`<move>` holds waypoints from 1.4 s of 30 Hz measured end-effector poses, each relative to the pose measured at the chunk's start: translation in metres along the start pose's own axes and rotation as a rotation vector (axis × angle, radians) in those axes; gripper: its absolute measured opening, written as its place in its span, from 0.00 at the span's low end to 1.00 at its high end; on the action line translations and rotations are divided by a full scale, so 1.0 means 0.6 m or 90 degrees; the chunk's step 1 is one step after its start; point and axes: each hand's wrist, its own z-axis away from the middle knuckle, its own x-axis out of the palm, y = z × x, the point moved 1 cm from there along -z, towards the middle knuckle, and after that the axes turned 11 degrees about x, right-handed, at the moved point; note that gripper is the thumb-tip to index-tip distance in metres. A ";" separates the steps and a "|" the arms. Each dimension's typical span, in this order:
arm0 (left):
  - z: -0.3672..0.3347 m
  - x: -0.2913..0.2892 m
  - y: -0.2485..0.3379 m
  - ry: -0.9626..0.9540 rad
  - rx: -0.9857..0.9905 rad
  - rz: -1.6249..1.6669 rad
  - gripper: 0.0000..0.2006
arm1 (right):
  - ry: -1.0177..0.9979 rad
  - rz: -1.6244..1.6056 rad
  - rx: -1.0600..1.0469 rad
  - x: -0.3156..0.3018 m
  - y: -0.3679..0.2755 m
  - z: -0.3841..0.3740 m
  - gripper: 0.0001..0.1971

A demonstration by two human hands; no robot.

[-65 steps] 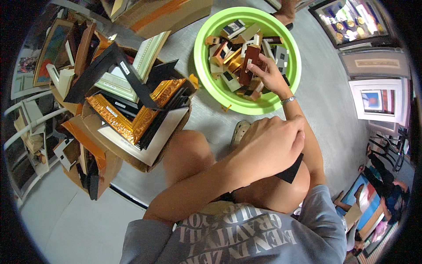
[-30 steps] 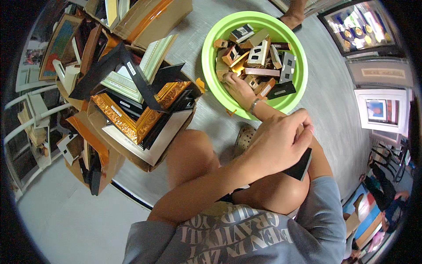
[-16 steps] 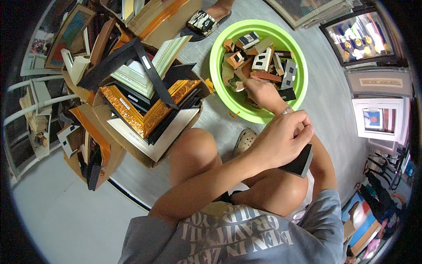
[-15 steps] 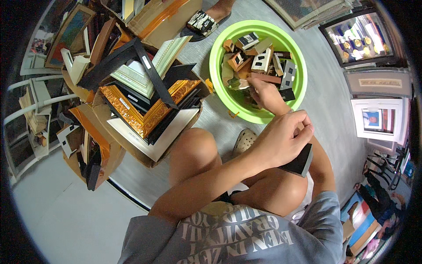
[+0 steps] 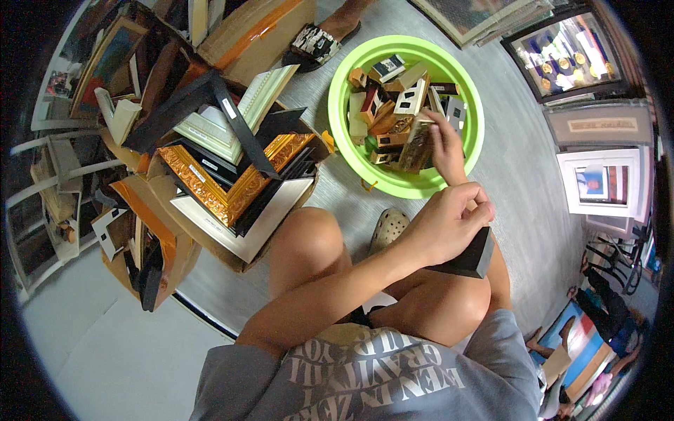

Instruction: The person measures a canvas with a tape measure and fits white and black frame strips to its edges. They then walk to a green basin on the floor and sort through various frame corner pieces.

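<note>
My right hand (image 5: 446,144) reaches into a lime-green round tub (image 5: 335,105) and grips a dark, worn-gold piece of frame moulding (image 5: 419,146) by its edge. Around it in the tub lie several short moulding offcuts in white, brown, black and gold, such as a white piece (image 5: 410,99). Closer to me, my left hand (image 5: 456,214) is curled closed over a black piece of frame moulding (image 5: 467,258) above my right knee. Its inner fingers are partly hidden, and the right forearm passes behind it.
A cardboard box (image 5: 165,200) on the left is full of corner frame samples, including an ornate gold corner (image 5: 228,203). A smaller box (image 5: 184,245) stands beside it. Framed pictures, one with a white mat (image 5: 570,184), line the right side. Another person's sandaled foot (image 5: 317,43) is beyond the boxes.
My right hand has shifted right within the tub and now holds up the worn-gold moulding piece, whose face shows. The left hand stays nearly still with the black piece.
</note>
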 end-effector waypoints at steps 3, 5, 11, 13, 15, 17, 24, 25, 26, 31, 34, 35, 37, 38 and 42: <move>-0.001 0.003 -0.009 0.008 0.006 0.052 0.09 | -0.120 0.172 -0.145 0.047 -0.026 -0.020 0.14; -0.003 -0.005 -0.010 -0.003 -0.015 0.026 0.09 | -0.107 0.429 -0.223 0.080 -0.052 -0.039 0.15; -0.004 -0.010 0.000 0.010 0.000 0.016 0.10 | -0.055 0.561 -0.410 0.147 -0.026 -0.107 0.29; -0.003 -0.018 0.001 0.011 -0.024 0.019 0.10 | -0.093 0.565 -0.350 0.155 -0.024 -0.108 0.30; -0.002 -0.020 0.002 0.006 -0.075 0.030 0.10 | -0.162 0.560 -0.244 0.160 -0.018 -0.097 0.28; -0.002 -0.020 0.007 -0.001 -0.089 0.033 0.10 | -0.081 0.509 -0.253 0.164 -0.015 -0.069 0.21; -0.010 -0.001 -0.004 -0.050 -0.096 0.050 0.10 | -0.079 0.435 -0.282 0.152 -0.015 0.010 0.16; -0.009 -0.002 -0.007 -0.049 -0.094 0.038 0.10 | -0.068 0.375 -0.240 0.134 -0.037 0.007 0.16; -0.008 -0.004 -0.011 -0.047 -0.093 0.043 0.09 | -0.054 0.315 -0.195 0.110 -0.062 0.004 0.16; -0.008 0.002 -0.009 -0.048 -0.088 0.066 0.09 | 0.337 0.241 -0.040 -0.030 0.030 -0.056 0.16; -0.007 0.010 -0.013 -0.058 -0.104 0.103 0.08 | 0.269 0.350 0.007 -0.068 0.076 -0.078 0.23; -0.007 0.014 -0.014 -0.068 -0.112 0.099 0.08 | 0.201 0.356 0.010 -0.068 0.088 -0.082 0.25; -0.012 0.018 -0.016 -0.086 -0.125 0.093 0.08 | 0.193 0.477 -0.063 -0.052 0.082 -0.089 0.26; -0.013 0.022 -0.019 -0.100 -0.137 0.088 0.08 | 0.190 0.486 -0.067 -0.043 0.080 -0.090 0.23; -0.005 0.040 -0.035 -0.134 -0.147 0.075 0.08 | 0.150 0.396 -0.055 -0.032 0.083 -0.090 0.18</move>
